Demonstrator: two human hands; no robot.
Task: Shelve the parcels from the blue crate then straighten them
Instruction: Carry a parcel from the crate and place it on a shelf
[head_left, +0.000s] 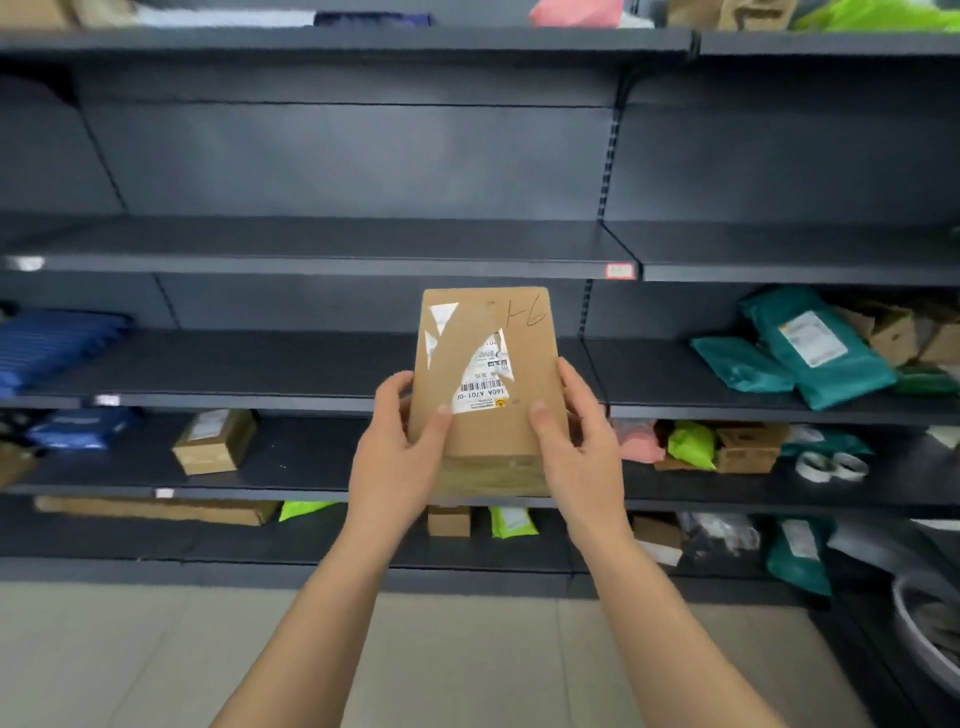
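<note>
A brown cardboard parcel (493, 332) with a torn white label and handwriting on top is held in front of the dark shelving. My left hand (397, 457) grips its left side, thumb on the top face. My right hand (576, 441) grips its right side the same way. The parcel is tilted with its top face toward me, in the air level with the middle shelf (260, 364). The blue crate is out of view.
Teal bags (810, 348) lie on the right of the middle shelf, blue packets (52, 348) on its left. A small box (215, 441) sits one shelf lower, with pink and green bags, boxes and tape rolls (831, 465) to the right. The shelf above (311, 244) is bare.
</note>
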